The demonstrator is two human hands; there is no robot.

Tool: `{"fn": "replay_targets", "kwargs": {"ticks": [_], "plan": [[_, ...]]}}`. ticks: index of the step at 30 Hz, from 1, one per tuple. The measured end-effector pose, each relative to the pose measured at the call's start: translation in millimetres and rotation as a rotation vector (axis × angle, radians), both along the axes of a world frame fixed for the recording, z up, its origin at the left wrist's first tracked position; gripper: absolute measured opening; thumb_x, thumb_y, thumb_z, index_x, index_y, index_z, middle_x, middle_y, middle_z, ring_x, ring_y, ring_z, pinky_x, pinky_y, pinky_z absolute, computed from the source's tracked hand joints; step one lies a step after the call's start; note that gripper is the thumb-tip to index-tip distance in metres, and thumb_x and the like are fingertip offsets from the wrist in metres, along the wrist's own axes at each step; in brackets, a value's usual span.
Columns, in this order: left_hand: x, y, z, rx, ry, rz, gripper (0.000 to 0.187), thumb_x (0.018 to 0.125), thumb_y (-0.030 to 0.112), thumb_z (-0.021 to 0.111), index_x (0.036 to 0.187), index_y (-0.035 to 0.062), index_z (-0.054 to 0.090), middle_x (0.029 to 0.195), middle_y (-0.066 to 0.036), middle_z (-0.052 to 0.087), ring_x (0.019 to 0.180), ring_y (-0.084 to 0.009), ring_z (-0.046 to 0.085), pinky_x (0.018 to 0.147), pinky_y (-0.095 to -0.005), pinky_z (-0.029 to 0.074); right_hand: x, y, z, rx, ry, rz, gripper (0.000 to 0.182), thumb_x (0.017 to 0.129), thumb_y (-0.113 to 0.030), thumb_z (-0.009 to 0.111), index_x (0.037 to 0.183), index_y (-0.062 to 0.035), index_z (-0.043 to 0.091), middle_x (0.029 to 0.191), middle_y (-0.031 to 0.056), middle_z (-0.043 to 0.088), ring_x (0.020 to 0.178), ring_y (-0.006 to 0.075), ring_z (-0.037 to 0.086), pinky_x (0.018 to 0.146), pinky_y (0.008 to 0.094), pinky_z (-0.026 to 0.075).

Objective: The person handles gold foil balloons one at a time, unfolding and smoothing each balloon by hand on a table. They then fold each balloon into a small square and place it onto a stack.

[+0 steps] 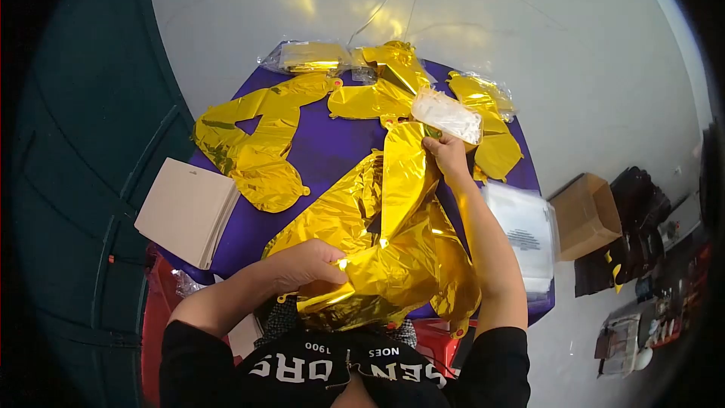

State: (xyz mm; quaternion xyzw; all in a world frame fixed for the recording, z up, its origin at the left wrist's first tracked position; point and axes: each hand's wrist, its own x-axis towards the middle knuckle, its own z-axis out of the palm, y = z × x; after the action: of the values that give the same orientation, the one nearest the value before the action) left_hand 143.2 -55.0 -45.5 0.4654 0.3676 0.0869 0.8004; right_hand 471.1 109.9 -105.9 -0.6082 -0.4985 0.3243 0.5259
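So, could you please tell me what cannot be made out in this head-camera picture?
- Left hand: its fingertips are hidden in the folds of the gold foil balloon.
- Right hand: it grips the balloon's top edge, and whether it also touches the clear packet cannot be told.
- Print on the stack of clear bags: too small to read.
- Items on the floor at right: dark and distorted by the lens edge.

- Setting: a small packing or craft workroom, plain white wall (529,23).
- Table under purple cloth (325,147), strewn with gold foil balloons (257,143).
- Stack of backing cards (185,211); pile of clear bags (525,230).
- Open cardboard box (589,215) on the floor, clutter beside it.
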Motion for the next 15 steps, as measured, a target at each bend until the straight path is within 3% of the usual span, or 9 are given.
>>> {"fn": "replay_targets", "kwargs": {"ticks": [7,11,12,15], "plan": [[-27.1,5.8,-14.1,-0.016,-0.061,0.334,0.021,0.079,0.003,0.063,0.098,-0.0072,0.065,0.089,-0.01,0.067,0.075,-0.015,0.066,0.071,-0.0255,0.052,11.4,13.4,-5.8,-0.014,0.039,-0.018,0.017,0.083,-0.01,0.069,0.072,0.0018,0.064,0.065,0.0043,0.062,0.055,0.0116,0.054,0.053,0.028,0.043],[-47.0,1.8,-27.0,0.061,-0.021,0.41,0.018,0.082,0.002,0.064,0.097,-0.0072,0.064,0.084,-0.009,0.067,0.068,-0.0129,0.064,0.062,-0.0228,0.051,5.4,3.9,0.9,-0.05,-0.023,-0.039,0.016,0.084,-0.01,0.068,0.075,0.0029,0.065,0.066,0.0043,0.062,0.056,0.0111,0.053,0.053,0.0282,0.042],[-39.7,-3.7,-20.3,0.101,-0.048,0.497,0.015,0.082,0.005,0.064,0.095,-0.0037,0.066,0.074,-0.003,0.064,0.056,-0.0069,0.056,0.05,-0.0191,0.041,2.4,0.0,4.8,-0.056,-0.043,-0.039,0.016,0.084,-0.01,0.068,0.075,0.0028,0.065,0.066,0.0039,0.062,0.056,0.0108,0.053,0.053,0.0281,0.042],[-51.1,-6.1,-25.1,0.278,0.139,0.467,0.01,0.083,0.007,0.064,0.09,-0.0005,0.066,0.066,0.001,0.059,0.049,-0.0035,0.047,0.044,-0.018,0.032,5.6,6.3,-5.2,-0.066,-0.009,0.025,0.015,0.085,-0.011,0.067,0.078,0.0025,0.065,0.065,0.003,0.06,0.055,0.0102,0.053,0.053,0.0275,0.042]]}}
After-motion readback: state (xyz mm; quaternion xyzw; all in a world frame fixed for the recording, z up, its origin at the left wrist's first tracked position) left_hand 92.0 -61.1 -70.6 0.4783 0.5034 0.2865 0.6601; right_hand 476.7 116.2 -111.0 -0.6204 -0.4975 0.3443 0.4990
